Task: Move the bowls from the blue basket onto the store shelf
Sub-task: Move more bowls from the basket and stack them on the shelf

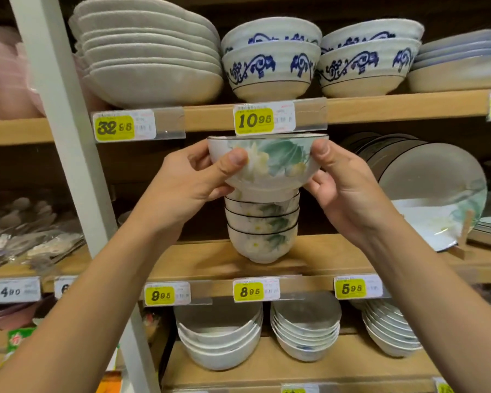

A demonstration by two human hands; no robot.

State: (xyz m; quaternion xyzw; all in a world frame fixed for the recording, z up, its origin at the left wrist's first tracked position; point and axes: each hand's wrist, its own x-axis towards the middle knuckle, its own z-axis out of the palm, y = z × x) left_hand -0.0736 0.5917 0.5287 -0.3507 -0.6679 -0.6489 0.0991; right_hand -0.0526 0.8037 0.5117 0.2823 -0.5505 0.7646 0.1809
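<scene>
the grip is two-handed. the left hand (187,180) presses its thumb (236,160) on the near wall of a bowl (270,165), with the fingers curled round behind it. the right hand (349,182) mirrors this, thumb up by the rim and fingers tucked under the lower curve. both hands are closed on that one bowl and hold nothing else. the bowl is white with green leaves and pale yellow flowers, upright, mouth up, rim level.

straight below it stands a stack (262,236) of matching bowls, nested mouth up on the middle shelf (199,258). the held bowl's foot sits right at the mouth of the top bowl in the stack; i cannot tell whether it touches or hangs just above. i judge this to be the relation the next move turns on. the stack lies directly under the grip, its axis vertical and in line with the bowl's, so what seems left is a short straight lowering and a release. neither hand is nearer; they sit one on each side.

the bowl's rim is close under the edge of the upper shelf (380,109) and its price tag (254,121), so headroom looks tight. plates (425,180) lean near the stack on its right. the blue basket is not in view.
</scene>
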